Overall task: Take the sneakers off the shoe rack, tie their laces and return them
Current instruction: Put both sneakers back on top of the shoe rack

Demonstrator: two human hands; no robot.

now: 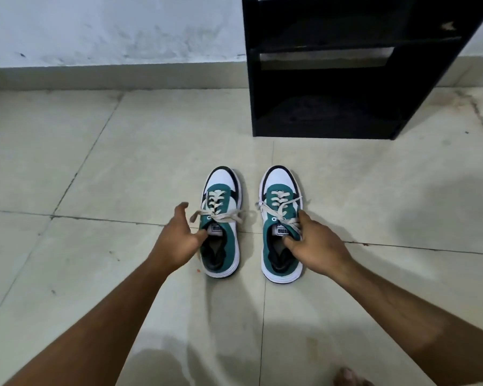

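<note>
Two green, white and black sneakers stand side by side on the tiled floor, toes pointing away from me. The left sneaker (222, 196) has a bow in its beige laces. My left hand (179, 238) touches its collar, thumb inside the opening and fingers spread apart. My right hand (314, 240) grips the right sneaker (279, 201) at its tongue and right side, fingers over the laces. The black shoe rack (332, 76) stands beyond the sneakers against the wall; the shelves in view hold nothing.
A whitish wall with a grey skirting runs along the back. Beige floor tiles spread to the left and right of the sneakers. My bare toes (349, 377) show at the bottom edge.
</note>
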